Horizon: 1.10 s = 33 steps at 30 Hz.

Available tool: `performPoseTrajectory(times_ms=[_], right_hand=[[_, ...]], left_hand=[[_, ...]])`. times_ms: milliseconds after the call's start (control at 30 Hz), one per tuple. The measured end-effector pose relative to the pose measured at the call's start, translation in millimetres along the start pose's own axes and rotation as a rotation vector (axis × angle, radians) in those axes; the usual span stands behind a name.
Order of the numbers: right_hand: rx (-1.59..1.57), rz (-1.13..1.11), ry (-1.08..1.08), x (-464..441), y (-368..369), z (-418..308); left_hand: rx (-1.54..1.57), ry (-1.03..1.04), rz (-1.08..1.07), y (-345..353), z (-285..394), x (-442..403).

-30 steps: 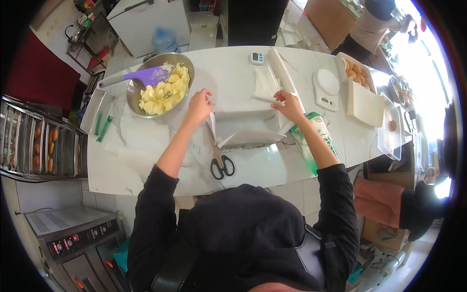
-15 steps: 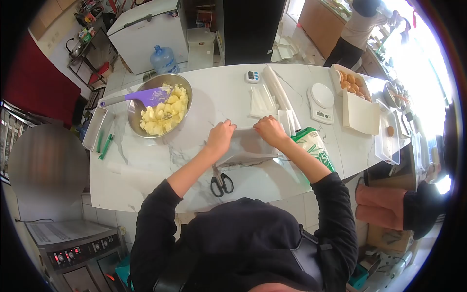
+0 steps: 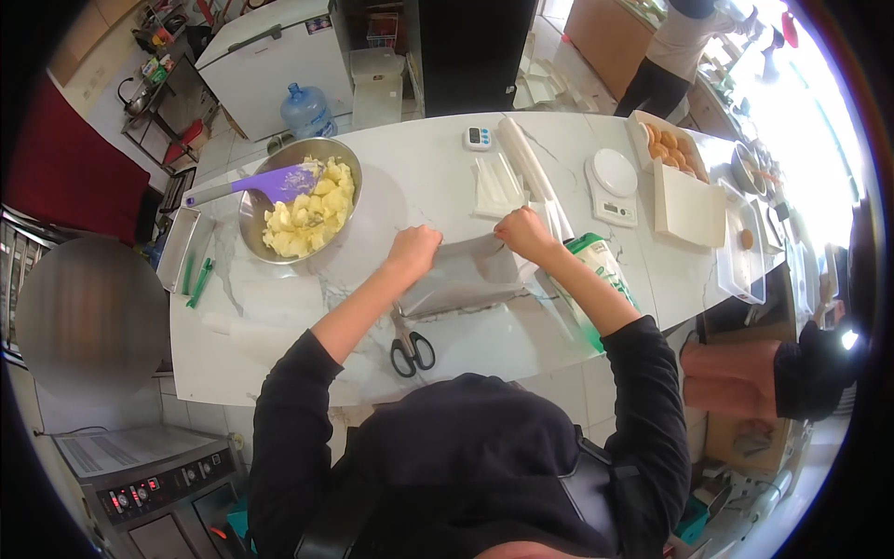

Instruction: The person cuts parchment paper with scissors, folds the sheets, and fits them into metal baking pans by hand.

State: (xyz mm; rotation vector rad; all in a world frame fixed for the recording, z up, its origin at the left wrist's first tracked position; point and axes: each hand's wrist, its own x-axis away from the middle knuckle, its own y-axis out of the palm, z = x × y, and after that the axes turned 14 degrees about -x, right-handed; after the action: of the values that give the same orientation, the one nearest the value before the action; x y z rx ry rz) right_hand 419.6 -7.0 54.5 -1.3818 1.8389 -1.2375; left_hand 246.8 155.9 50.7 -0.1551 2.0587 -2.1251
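Observation:
My left hand [image 3: 415,250] and my right hand [image 3: 525,235] are both closed, pinching the far edge of a translucent plastic bag [image 3: 466,277]. The bag hangs between them above the marble-patterned table and reaches back toward my body. Its far edge is pulled fairly straight. Black-handled scissors [image 3: 413,355] lie close to me, their blades partly under the bag. To the right of my right hand is a green and white packet [image 3: 602,265], partly covered by my forearm. Thin white plastic pieces [image 3: 498,186] lie just beyond my hands.
A metal bowl [image 3: 248,219] of yellow chunks holds a purple spatula [image 3: 284,182]. Farther back are a timer [image 3: 478,138], a plastic roll [image 3: 535,172], a scale [image 3: 612,182] and a box of buns [image 3: 670,149]. A metal tin [image 3: 177,252] and green clips [image 3: 199,284] sit left. Other people stand nearby.
My hands have drawn slightly farther apart, and the bag between them looks wider. The whole view has shifted a little.

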Motion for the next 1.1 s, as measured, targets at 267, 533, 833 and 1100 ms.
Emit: performPoseTrajectory(times_ms=[267,533,833,1100], right_hand=[[-0.142,0.3,0.386,23,-21,-20],[-0.399,0.26,0.182,19,-22,-32],[-0.478,0.549,0.163,46,-3,-12],[-0.659,0.492,0.091,55,3,16]], left_hand=[[0.139,-0.043,-0.043,6,1,16],[0.213,-0.215,-0.003,-25,44,5],[0.519,-0.086,0.15,1,37,-39],[0.622,-0.064,-0.075,9,14,-45]])
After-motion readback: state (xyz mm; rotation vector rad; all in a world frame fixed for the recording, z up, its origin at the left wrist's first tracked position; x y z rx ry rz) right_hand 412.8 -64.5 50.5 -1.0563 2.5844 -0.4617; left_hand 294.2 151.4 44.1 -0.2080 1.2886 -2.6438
